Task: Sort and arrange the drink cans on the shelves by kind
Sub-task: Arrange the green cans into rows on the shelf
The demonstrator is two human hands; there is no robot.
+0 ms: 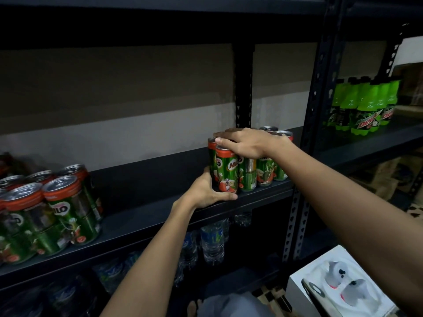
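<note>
Dark shelf holding Milo cans at its 3 o'clock end, left hand gripping their base, right hand clasping their tops, second pack at 9 o'clock.

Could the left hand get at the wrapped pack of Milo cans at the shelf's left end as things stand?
Probably yes: the left hand grips the Milo cluster; once it lets go, bare shelf leads to the wrapped pack.
</note>
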